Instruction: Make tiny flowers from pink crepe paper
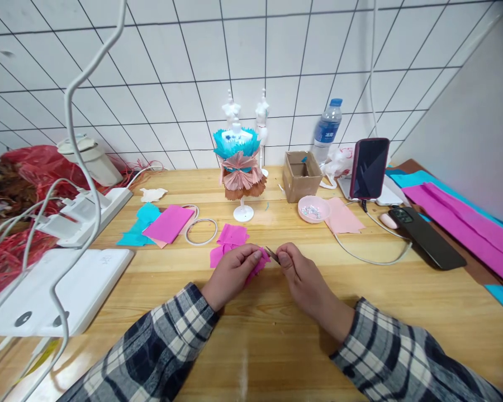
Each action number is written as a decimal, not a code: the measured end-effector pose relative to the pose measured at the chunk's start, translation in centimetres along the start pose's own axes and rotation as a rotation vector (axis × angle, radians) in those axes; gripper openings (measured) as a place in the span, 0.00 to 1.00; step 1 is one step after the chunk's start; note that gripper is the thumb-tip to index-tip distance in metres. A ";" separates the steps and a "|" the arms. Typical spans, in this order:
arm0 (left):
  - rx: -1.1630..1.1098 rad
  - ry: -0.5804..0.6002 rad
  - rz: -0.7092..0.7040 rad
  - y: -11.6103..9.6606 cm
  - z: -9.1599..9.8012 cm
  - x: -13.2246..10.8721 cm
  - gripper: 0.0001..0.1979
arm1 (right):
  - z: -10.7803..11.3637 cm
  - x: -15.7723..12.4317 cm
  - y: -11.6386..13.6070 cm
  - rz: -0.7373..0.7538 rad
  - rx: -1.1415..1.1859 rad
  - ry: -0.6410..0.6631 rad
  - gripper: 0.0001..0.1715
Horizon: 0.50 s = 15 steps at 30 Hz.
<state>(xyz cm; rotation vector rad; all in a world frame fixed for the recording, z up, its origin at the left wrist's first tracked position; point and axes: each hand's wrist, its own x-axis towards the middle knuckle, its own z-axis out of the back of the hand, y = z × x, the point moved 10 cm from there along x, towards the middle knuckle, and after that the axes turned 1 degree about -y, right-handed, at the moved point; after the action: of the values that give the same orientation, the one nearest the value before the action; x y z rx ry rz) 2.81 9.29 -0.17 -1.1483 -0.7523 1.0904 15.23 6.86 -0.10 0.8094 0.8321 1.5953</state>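
so, the wooden table (251, 346) fills most of the frame, and its near half at bottom centre is open wood, so the person's forearms have room to rest and slide. long magenta paper strips (465, 223) run along the right edge, probably parked there to stay flat and out of the way. a white pad (67, 285) sits at lower left, near the left sleeve, and white cables (69, 111) crowd that side. at top centre a mannequin (240, 162) in a paper dress stands upright, with a cardboard box (300, 176) and a pink bowl (314, 209) just right of it. a loose stack of pink squares (231, 235) lies just above the hands, likely kept there for easy reach. the left hand (232, 273) is closed around a pink paper piece (257, 263), pinching it so one edge pokes out to the right. the right hand (304, 276) pinches a small dark tool (272, 254) tight between thumb and fingertip, its tip right at that paper edge.
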 end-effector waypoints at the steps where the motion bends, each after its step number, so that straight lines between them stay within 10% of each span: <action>1: 0.006 -0.002 0.001 0.0 0.0 0.0 0.14 | 0.0 0.0 -0.1 -0.003 0.006 -0.003 0.17; 15: 0.075 0.060 -0.002 -0.5 -0.8 -0.3 0.14 | -0.5 -0.2 0.1 -0.016 0.024 -0.001 0.15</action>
<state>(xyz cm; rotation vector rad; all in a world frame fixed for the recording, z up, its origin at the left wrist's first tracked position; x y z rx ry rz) 3.61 8.75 0.08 -1.1115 -0.6596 1.0695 14.82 6.55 -0.24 0.8189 0.8564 1.5733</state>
